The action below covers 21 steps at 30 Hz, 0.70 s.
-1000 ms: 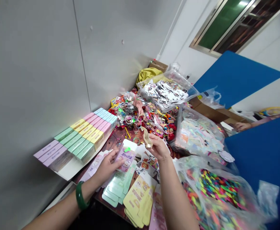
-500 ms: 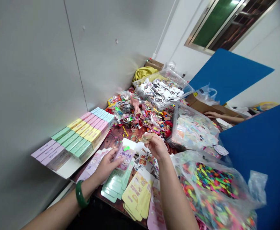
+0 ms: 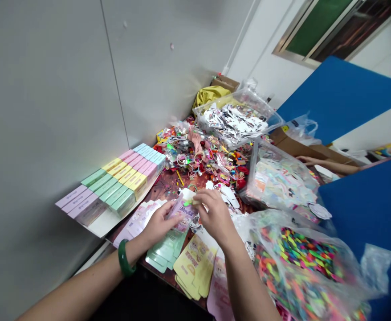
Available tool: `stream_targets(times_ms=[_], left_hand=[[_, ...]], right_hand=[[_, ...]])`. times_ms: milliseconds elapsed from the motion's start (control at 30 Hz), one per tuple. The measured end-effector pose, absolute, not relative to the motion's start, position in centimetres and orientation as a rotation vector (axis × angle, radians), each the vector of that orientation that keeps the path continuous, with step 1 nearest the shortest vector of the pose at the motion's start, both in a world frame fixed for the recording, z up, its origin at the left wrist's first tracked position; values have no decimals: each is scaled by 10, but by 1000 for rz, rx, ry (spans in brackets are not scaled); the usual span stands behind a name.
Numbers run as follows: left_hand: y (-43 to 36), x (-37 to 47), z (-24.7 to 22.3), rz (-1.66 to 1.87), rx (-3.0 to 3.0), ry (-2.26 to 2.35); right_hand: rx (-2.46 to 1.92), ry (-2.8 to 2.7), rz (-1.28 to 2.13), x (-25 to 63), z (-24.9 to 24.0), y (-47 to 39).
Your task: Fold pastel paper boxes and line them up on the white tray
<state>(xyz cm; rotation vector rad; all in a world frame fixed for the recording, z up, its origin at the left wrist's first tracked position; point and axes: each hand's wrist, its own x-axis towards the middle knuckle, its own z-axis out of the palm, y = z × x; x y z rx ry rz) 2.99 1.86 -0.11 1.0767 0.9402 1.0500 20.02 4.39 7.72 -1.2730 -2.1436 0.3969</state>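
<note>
Right hand [image 3: 213, 213] nearer one purple box [image 3: 186, 213]

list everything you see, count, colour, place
table: one, brown, centre
held packet: one, purple, centre
flat packets: many, pastel, front
small boxes: many, pastel, left
trinkets: uncountable, multicoloured, centre
cutouts: many, mostly white, centre
bins: two, clear, back right
bags: several, clear, right
cloth: one, yellow, back
panels: two, blue, right
window: one, green-paned, upper right
other person's arm: one, bare, right
bangle: one, green, left wrist
left hand: one, bare, holding packet
right hand: one, bare, packet's top
</note>
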Motion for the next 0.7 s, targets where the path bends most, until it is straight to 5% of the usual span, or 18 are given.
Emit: stream_targets(times_ms=[433,700], left_hand=[[16,31,-4,1029,1363,1067],[19,33,-13,1056,1297,1003]], right_hand=[[-1440,-2228,487,197,71,41],[-1333,-2181,1091,190,71,35]])
